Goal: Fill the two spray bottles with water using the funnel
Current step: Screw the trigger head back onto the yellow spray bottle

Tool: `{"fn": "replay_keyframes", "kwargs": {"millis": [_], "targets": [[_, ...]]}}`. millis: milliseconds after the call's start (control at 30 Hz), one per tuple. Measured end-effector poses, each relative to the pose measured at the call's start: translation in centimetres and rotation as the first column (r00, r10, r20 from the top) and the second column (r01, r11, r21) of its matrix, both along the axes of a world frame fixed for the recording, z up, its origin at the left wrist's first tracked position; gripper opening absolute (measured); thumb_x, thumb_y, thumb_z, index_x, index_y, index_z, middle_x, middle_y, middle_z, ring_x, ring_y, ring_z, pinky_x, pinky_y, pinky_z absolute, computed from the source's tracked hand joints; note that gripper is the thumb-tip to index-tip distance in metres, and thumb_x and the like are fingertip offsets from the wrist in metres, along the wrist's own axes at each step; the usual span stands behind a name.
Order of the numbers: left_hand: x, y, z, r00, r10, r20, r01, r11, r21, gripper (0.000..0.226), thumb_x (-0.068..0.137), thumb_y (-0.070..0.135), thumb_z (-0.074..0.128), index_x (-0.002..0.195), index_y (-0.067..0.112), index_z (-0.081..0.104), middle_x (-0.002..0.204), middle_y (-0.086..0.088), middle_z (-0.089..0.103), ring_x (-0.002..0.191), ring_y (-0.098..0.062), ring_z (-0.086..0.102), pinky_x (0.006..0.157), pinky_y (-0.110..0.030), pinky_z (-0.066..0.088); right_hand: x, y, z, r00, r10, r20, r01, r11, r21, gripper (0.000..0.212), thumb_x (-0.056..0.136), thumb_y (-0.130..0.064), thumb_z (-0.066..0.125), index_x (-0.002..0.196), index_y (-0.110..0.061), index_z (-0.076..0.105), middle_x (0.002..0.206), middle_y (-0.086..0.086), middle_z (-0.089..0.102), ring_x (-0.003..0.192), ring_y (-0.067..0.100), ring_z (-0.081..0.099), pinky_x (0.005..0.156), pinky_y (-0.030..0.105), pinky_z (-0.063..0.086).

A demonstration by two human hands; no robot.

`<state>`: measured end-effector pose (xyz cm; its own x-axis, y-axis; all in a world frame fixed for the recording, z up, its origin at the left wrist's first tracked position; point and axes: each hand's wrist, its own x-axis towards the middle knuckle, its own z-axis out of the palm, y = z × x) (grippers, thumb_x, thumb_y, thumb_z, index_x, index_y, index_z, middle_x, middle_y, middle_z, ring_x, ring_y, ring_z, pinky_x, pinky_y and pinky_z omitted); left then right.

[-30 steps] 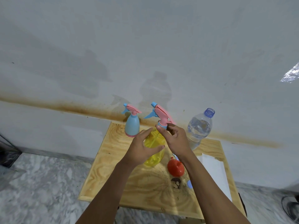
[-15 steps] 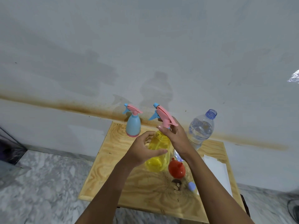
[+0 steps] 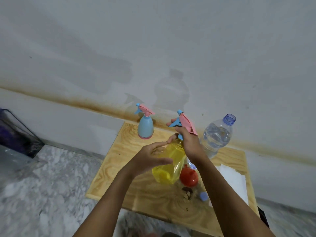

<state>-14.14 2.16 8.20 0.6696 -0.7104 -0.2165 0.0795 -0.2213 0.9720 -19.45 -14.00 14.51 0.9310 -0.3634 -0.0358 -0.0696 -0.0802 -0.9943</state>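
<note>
Your right hand [image 3: 189,144] grips the pink spray head [image 3: 187,123] of the yellow spray bottle [image 3: 171,161], tilted above the tabletop [image 3: 119,168]; your left hand [image 3: 150,158] lies open-fingered against its side; the blue spray bottle [image 3: 145,126] stands at 11 o'clock, the open water bottle [image 3: 216,135] at 2, the red funnel [image 3: 189,177] at 5.

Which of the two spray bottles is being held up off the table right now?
The yellow spray bottle, tilted between left hand and right hand; the blue spray bottle stands untouched by the wall.
</note>
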Motion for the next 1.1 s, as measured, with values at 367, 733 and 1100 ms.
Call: {"fn": "replay_keyframes", "kwargs": {"millis": [367,733,1100], "targets": [[0.4,0.6,-10.4,0.936,0.246,0.252,-0.342,0.811,0.475,0.068,0.076,0.046,0.081,0.131,0.015,0.057,0.129,-0.003,0.06,0.116,-0.019,0.055,0.095,-0.029,0.045,-1.1,-1.5,-2.7,0.99,0.089,-0.109,-0.089,0.996,0.005,0.026,0.087,-0.012,0.05,0.101,-0.03,0.063,0.111,0.009,0.068,0.069,0.031,0.065,0.068,0.05,0.055],[-1.3,2.7,-14.0,0.922,-0.078,0.378,-0.29,0.508,0.811,0.068,0.07,0.063,0.071,0.119,0.024,0.044,0.138,0.0,0.03,0.123,-0.025,0.034,0.084,-0.042,0.038,-0.9,-1.9,-5.4,0.917,0.173,-0.359,-0.235,0.962,-0.136,0.03,0.085,-0.036,0.052,0.104,-0.019,0.067,0.107,0.001,0.071,0.077,0.029,0.072,0.076,0.05,0.058],[-0.9,2.5,-13.9,0.928,-0.067,0.368,-0.292,0.483,0.825,0.086,0.069,0.066,0.073,0.135,0.022,0.038,0.148,-0.004,0.022,0.132,-0.028,0.028,0.095,-0.046,0.037,3.9,1.5,-10.2,0.709,0.274,-0.65,-0.471,0.869,-0.148,0.052,0.091,-0.052,0.045,0.117,-0.015,0.07,0.098,0.0,0.075,0.09,0.021,0.068,0.085,0.042,0.059]]}}
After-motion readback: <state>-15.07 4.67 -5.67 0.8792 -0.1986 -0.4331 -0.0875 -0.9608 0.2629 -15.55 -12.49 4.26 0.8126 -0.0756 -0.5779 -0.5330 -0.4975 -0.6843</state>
